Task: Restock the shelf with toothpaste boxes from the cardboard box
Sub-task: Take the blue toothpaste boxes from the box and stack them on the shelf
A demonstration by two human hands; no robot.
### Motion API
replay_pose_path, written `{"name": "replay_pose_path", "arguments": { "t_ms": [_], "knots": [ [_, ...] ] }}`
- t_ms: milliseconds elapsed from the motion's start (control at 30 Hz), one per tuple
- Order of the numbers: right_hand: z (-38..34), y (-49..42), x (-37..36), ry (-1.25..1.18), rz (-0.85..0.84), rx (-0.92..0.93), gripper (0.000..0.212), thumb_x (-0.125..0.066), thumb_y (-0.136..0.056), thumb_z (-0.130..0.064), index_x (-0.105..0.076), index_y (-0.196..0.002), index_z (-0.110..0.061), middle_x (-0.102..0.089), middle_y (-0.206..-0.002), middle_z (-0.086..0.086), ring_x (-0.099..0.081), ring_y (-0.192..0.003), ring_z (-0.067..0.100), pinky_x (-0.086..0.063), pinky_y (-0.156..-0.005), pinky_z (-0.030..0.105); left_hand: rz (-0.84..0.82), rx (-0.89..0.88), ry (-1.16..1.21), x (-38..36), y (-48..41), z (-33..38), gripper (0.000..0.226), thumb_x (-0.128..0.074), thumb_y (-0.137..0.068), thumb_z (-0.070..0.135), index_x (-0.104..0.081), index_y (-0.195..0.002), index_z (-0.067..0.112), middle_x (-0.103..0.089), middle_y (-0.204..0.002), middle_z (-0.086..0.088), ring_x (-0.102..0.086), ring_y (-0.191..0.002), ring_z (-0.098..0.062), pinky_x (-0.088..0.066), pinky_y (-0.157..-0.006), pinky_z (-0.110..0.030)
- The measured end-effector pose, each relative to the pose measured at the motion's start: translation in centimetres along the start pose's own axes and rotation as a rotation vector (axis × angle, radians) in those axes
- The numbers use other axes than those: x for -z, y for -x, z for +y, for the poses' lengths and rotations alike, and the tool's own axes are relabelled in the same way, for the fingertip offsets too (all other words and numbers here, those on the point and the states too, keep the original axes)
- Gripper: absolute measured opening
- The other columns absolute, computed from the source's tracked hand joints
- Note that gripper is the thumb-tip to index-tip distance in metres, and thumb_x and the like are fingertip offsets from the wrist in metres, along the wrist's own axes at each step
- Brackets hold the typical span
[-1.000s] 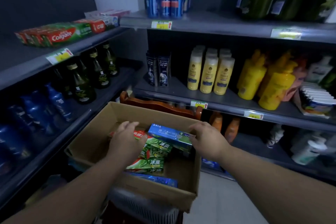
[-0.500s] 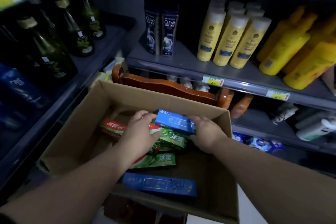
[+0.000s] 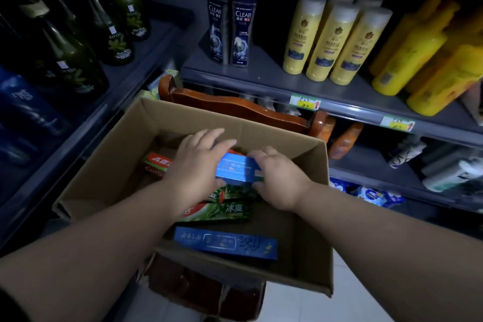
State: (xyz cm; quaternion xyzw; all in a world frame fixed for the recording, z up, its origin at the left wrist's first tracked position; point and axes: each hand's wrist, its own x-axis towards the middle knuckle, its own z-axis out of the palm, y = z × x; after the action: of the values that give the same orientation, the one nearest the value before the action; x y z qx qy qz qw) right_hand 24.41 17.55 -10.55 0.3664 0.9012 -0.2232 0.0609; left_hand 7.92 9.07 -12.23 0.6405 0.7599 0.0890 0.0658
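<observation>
"Since both arms are down inside that open brown cardboard box (image 3: 104,172), what is actually being handled?"

"A small blue toothpaste box (image 3: 236,168). It sits on top of the heap, about the middle of the cardboard box, between the two hands. The right hand (image 3: 281,178) has its grip pinching the right end, with the thumb on the near edge and the fingers curled over the far edge. The left hand (image 3: 198,162) lies palm down across the left end. Its grip is spread, the fingers nearly straight and reaching towards the far wall."

"And underneath?"

"Green and red toothpaste boxes (image 3: 222,210), stacked crosswise and touching one another. A red toothpaste box (image 3: 156,162) pokes out to the left from beneath the left wrist. A long dark-blue toothpaste box (image 3: 224,243) lies flat by the near wall, apart from both hands."

"What does the cardboard box stand on?"

"I cannot tell. The top rail of a carved brown wooden chair back (image 3: 235,110) shows just behind its far wall. Beyond that runs a grey metal shelf (image 3: 261,78) with two dark shampoo bottles marked CLEAR (image 3: 230,31), upright, and beside them a cluster of pale yellow bottles with white caps (image 3: 321,42). Yellow price tags (image 3: 304,101) are stuck along the shelf's front edge. Dark green glass bottles (image 3: 115,34) stand upright on the shelving to the left."
</observation>
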Motion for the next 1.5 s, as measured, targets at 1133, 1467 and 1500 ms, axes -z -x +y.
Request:
{"name": "replay_pose_path", "arguments": {
  "t_ms": [1133,1467,1500],
  "knots": [
    [2.0,2.0,-7.0,0.261,-0.33,-0.045,0.043,-0.07,-0.079,-0.036,-0.06,-0.119,-0.025,-0.061,-0.114,0.001,-0.06,-0.102,0.023,-0.051,-0.077,0.032,0.158,0.246,0.074,-0.4,5.5,-2.2,0.055,-0.072,-0.08,0.035,-0.045,-0.128,0.029,-0.053,-0.123,0.006,-0.042,-0.115,-0.019,-0.029,-0.1,-0.038],
    [1.4,5.1,-1.5,-0.278,-0.139,0.047,0.031,-0.079,-0.069,-0.021,-0.058,-0.093,-0.021,-0.064,-0.087,0.001,-0.062,-0.082,0.021,-0.052,-0.076,0.032,0.234,0.344,0.107,3.5,7.5,0.2,0.047,-0.074,-0.077,0.033,-0.05,-0.117,0.031,-0.053,-0.115,0.007,-0.043,-0.109,-0.021,-0.039,-0.089,-0.038],
    [1.3,5.6,-1.0,-0.312,-0.118,0.073,0.032,-0.08,-0.068,-0.02,-0.058,-0.091,-0.021,-0.065,-0.087,0.003,-0.063,-0.083,0.024,-0.054,-0.078,0.035,0.25,0.356,0.104,4.1,7.9,0.6,0.046,-0.074,-0.076,0.034,-0.051,-0.116,0.031,-0.054,-0.113,0.007,-0.043,-0.108,-0.022,-0.04,-0.088,-0.038]
  ]
}}
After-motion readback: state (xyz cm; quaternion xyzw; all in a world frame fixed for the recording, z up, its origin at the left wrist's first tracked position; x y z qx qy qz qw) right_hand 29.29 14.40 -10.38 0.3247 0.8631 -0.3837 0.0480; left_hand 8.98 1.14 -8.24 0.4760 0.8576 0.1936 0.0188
